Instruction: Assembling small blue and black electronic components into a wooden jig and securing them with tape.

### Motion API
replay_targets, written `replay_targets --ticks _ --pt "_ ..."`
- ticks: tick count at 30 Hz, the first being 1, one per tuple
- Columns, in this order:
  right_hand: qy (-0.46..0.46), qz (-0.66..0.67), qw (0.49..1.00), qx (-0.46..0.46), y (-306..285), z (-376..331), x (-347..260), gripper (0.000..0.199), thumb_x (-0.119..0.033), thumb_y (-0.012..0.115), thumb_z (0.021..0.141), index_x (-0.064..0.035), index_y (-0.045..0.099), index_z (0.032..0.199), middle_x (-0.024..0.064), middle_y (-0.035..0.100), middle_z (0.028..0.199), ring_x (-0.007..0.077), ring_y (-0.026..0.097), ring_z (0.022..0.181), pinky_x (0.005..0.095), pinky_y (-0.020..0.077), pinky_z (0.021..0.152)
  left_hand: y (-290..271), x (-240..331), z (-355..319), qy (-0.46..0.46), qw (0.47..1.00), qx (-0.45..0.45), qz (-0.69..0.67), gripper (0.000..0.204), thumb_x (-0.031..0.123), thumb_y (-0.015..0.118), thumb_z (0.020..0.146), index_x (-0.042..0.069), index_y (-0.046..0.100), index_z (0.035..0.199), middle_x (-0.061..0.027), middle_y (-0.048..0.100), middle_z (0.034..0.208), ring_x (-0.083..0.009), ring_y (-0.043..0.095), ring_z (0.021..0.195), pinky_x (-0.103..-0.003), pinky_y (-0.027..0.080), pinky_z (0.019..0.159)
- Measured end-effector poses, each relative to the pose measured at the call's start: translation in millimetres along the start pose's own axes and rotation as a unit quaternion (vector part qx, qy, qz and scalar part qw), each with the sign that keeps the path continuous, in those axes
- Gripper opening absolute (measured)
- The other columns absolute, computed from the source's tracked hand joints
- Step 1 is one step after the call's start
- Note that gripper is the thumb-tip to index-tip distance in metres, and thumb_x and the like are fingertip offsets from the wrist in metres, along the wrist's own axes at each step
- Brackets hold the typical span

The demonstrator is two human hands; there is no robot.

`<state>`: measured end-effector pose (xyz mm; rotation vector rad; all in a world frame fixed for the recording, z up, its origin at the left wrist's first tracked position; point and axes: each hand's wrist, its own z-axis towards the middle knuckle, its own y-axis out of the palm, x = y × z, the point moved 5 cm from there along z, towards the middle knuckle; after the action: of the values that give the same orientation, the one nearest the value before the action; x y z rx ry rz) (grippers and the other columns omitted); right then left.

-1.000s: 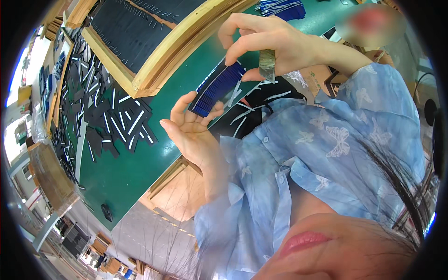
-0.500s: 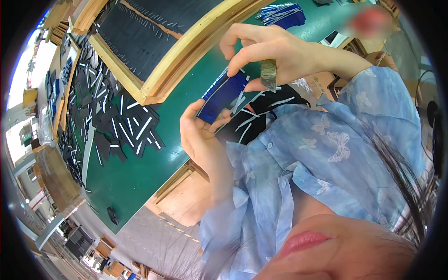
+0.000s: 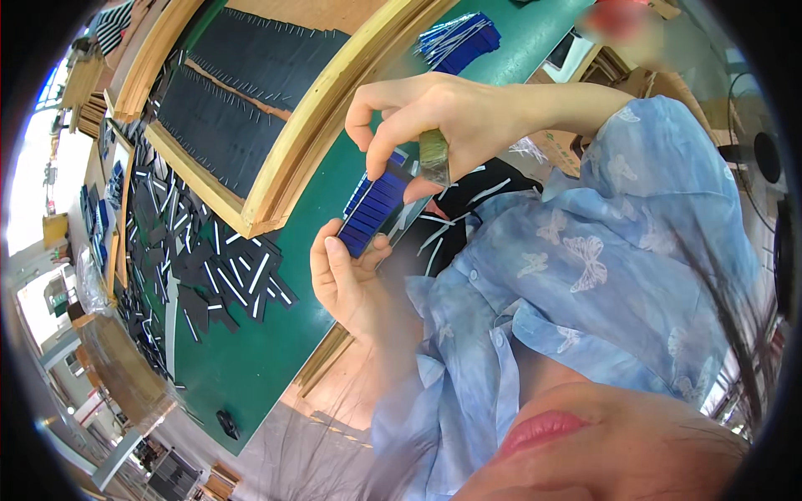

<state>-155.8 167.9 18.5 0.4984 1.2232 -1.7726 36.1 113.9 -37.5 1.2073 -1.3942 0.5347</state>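
Between my two hands is a small stack of shiny dark-blue strips [image 3: 370, 210], tilted, with thin lines between the strips. My left hand [image 3: 355, 284] pinches its lower end between thumb and fingers. At the upper end, my right hand [image 3: 443, 117] closes its finger and thumb on the stack. A flat piece wrapped in greenish, see-through tape [image 3: 433, 157] sits against the right hand's palm side; what it is I cannot tell. Dark cloth with several white strips [image 3: 489, 190] lies behind the right hand, close to my body.
A wooden frame [image 3: 259, 219] holding rows of black pieces stands on the green table [image 3: 276, 351]. Loose black pieces with white strips [image 3: 225, 280] are scattered to its left. Another blue bundle [image 3: 468, 42] lies at the far side. A small black object [image 3: 226, 424] rests near the table's corner.
The view has shifted, and both hands with the blue stack sit further left and lower in it. Separate strips now show across the stack's face, which looked smoother before.
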Motion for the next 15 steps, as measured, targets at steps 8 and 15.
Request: replay_targets --ticks 8,15 --pt "0.062 -0.015 0.997 0.034 -3.4 1.2 0.7 0.04 -0.023 0.078 0.066 -0.0078 0.063 0.099 0.0047 0.057 0.101 0.0172 0.057 0.087 0.0289 0.0468 0.072 -2.4 4.5 -1.9 0.013 1.0 -0.001 -0.002 0.029 0.019 0.047 0.097 -0.007 0.053 0.109 -0.0158 0.063 0.089 -0.0191 0.064 0.067 -0.024 0.056 0.059" --pt "0.111 -0.018 0.988 0.106 13.7 7.2 14.2 0.053 -0.044 0.075 0.068 -0.0032 0.057 0.097 0.0098 0.058 0.097 0.024 0.057 0.082 0.0344 0.0455 0.068 19.8 5.7 -11.4 0.09 0.99 0.033 0.101 0.028 0.018 0.046 0.098 -0.008 0.054 0.107 -0.0152 0.063 0.086 -0.0173 0.064 0.068 -0.023 0.055 0.061"
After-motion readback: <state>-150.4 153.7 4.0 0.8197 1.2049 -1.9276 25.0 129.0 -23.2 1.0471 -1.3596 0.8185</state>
